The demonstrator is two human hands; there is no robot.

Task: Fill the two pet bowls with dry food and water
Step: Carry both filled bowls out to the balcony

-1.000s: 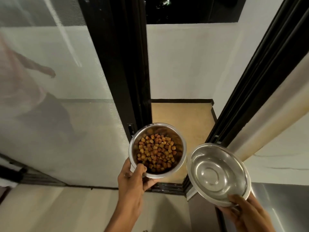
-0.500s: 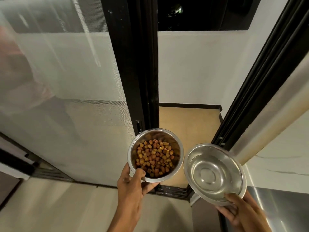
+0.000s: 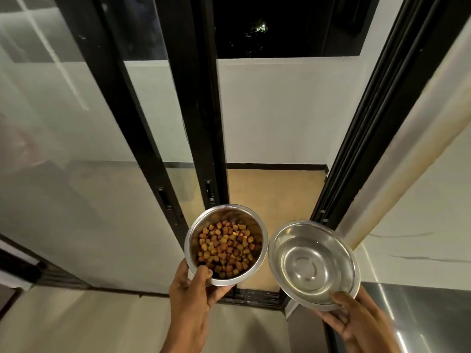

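My left hand grips the near rim of a steel bowl that holds brown and orange dry kibble. My right hand holds a second, wider steel bowl by its near edge, thumb over the rim. This bowl looks shiny inside; I cannot tell whether it holds water. Both bowls are carried side by side at chest height, almost touching, in front of an open sliding door.
Black sliding door frames and glass panels stand ahead on the left. Through the gap lies a tan balcony floor with a white wall behind. A pale pillar and a steel surface are on the right.
The view has shifted closer to the door opening and the frames have slid left. Both hands keep the bowls in the same grip, slightly nearer each other.
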